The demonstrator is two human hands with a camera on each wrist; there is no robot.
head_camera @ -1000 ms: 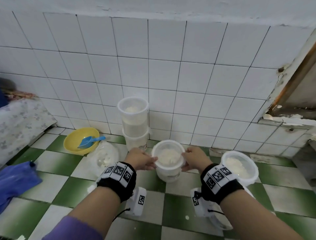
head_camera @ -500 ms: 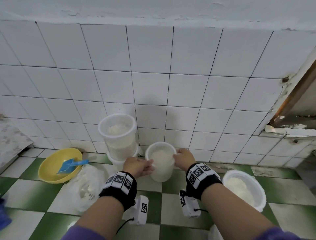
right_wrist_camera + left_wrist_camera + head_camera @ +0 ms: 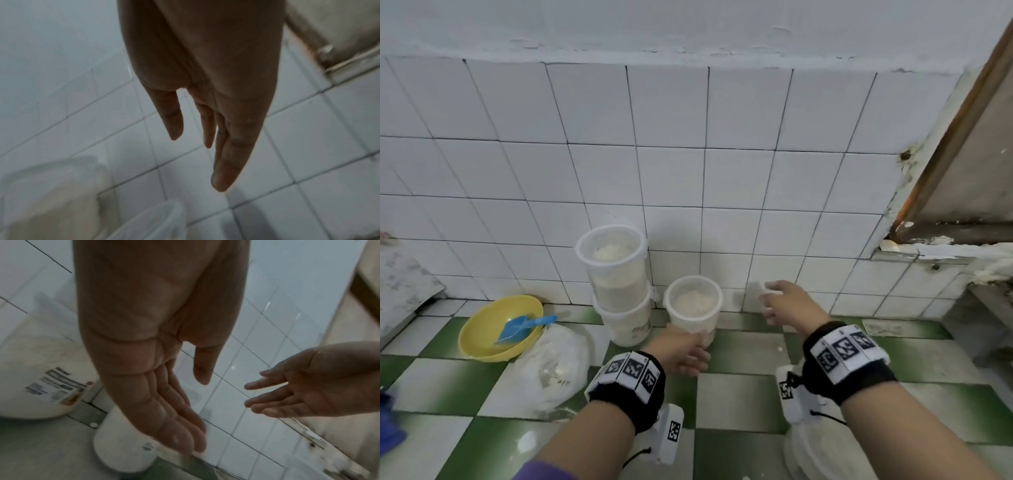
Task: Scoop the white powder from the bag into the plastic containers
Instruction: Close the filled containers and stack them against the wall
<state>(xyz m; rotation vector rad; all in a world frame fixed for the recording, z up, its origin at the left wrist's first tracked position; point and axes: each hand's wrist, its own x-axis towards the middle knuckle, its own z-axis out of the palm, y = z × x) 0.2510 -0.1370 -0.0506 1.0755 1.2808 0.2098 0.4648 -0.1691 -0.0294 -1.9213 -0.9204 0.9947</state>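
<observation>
Both hands are free right now: the left hand hovers low just in front of a filled plastic container, fingers straight and relaxed, gripping nothing, while the right hand hangs off to the container's right with its fingers spread and empty. That tub stands on the checked floor at its far edge, hard against the tiled wall, just beside a stack of two more containers, white powder showing in the top one. The bag of powder slumps on the floor to the left, touching a yellow bowl that holds the blue scoop. My read: the tubs are light, thin-walled plastic, smooth and likely dusty, so take one with both palms around the body below the rim, not by the rim alone. The bag looks soft and floppy; hold its mouth wide while scooping. The scoop is rigid, best taken by its handle.
</observation>
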